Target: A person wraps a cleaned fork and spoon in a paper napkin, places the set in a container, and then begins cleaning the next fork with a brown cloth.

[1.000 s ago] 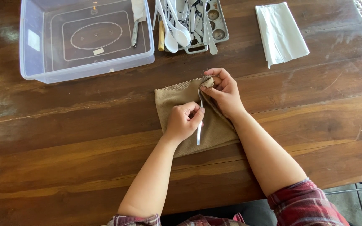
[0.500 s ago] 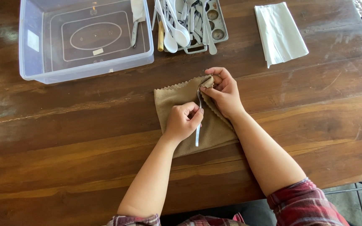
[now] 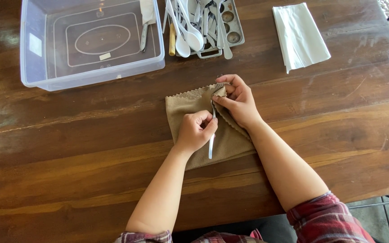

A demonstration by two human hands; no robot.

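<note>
While the head camera looks straight down on a dark wooden table (image 3: 68, 148), both bare hands meet over a tan cleaning cloth (image 3: 230, 144) spread flat near the table's middle. The left hand (image 3: 196, 130) is curled closed around a slim metal utensil (image 3: 211, 143), pinching its handle between thumb and fingers; the handle's free end points down toward the person, lying over the cloth. The utensil's upper end is hidden under a folded corner of the cloth, so whether it is a spoon or a fork cannot be told. The right hand (image 3: 237, 101) grips that folded upper-right corner of the cloth, fingers clenched on the fabric and pressed around the hidden end of the utensil. The two hands are touching or nearly so at the fingertips. The cloth's top edge is scalloped, and its lower part lies flat on the wood between the forearms.

Well beyond the hands, at the table's far edge, stands a clear plastic storage bin (image 3: 37, 67), with a piece of cutlery leaning against its right inner wall. Just beside it to the right sits a grey cutlery tray (image 3: 236, 27) crowded with white plastic spoons (image 3: 190, 38) and metal pieces. Farther right, apart from everything else, lies a folded white napkin (image 3: 300, 36). Red plaid sleeves (image 3: 325, 220) show at the lower edge, pushed up above the forearms.
</note>
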